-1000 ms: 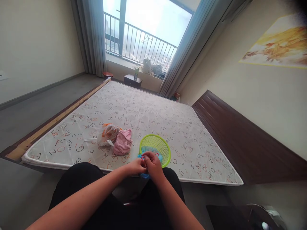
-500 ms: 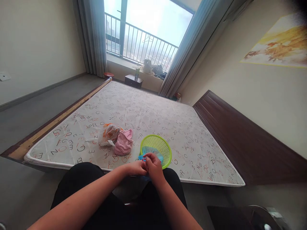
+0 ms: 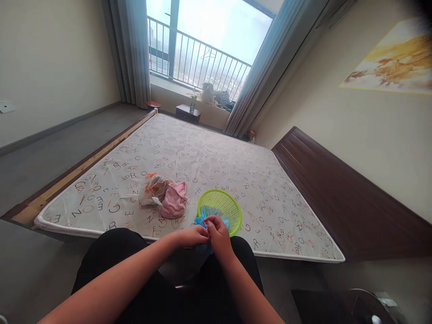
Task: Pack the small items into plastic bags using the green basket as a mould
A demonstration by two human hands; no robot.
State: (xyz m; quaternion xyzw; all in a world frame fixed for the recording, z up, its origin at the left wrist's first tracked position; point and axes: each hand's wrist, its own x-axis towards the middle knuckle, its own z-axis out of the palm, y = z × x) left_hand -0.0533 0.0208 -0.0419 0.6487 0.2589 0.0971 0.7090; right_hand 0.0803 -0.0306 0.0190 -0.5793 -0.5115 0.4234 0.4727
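A lime-green mesh basket (image 3: pixel 236 211) stands at the near edge of the mattress, just beyond my knees. A thin blue plastic bag (image 3: pixel 215 211) lies partly in it and spills over its near rim towards me. My right hand (image 3: pixel 218 236) pinches the gathered bag with thumb and forefinger. Beside it, almost touching, my left hand (image 3: pixel 195 236) is closed on the bag's lower part, its fingertips partly hidden. A small pink-red bit shows at my right fingertips, too small to name. Left of the basket lie a pink cloth (image 3: pixel 174 201) and a clear plastic bag with orange print (image 3: pixel 148 191).
The letter-printed mattress (image 3: pixel 202 153) fills the middle, with a wooden bed frame (image 3: pixel 87 159) on the left and a brown headboard (image 3: pixel 320 193) on the right. A small dark table (image 3: pixel 187 113) with a bottle stands by the window. A dark tabletop (image 3: pixel 324 306) is at lower right.
My right hand has shifted slightly right, and the fingers of both hands have changed position around the bag. The basket, pink cloth and clear bag have stayed put.
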